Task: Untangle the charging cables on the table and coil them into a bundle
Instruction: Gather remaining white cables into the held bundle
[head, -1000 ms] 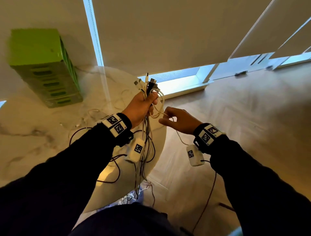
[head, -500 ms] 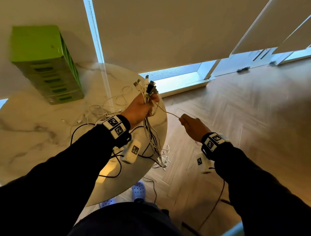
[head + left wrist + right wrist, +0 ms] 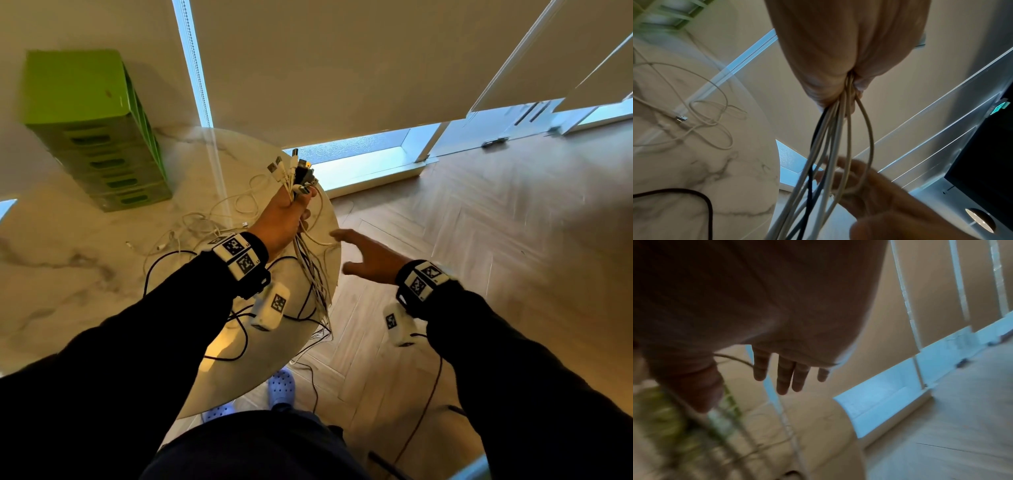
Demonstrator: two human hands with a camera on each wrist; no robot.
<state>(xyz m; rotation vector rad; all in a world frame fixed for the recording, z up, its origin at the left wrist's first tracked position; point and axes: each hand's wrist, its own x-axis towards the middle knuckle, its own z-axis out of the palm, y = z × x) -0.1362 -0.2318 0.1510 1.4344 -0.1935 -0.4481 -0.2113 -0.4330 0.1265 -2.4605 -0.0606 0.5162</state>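
Note:
My left hand (image 3: pixel 286 219) grips a bunch of charging cables (image 3: pixel 313 274) above the right edge of the round marble table (image 3: pixel 68 274). Their plugs (image 3: pixel 291 171) stick up out of the fist, and the white and dark strands (image 3: pixel 830 146) hang down past the table edge. My right hand (image 3: pixel 363 255) is beside the hanging strands with fingers (image 3: pixel 785 374) spread and straight, holding nothing; one thin white cable (image 3: pixel 731 357) runs past it. More white cables (image 3: pixel 219 219) lie tangled on the table, one with a USB plug (image 3: pixel 681 118).
A green drawer box (image 3: pixel 92 130) stands at the back left of the table. A black cord (image 3: pixel 164 267) loops over the tabletop by my left wrist. Wooden floor (image 3: pixel 479 240) lies to the right, window blinds (image 3: pixel 342 68) ahead, and light clogs (image 3: pixel 281 385) below the table edge.
My right hand let go of the thin white cable it was pulling rightward and has opened, moving back toward the hanging strands. The left hand keeps its grip on the bunch.

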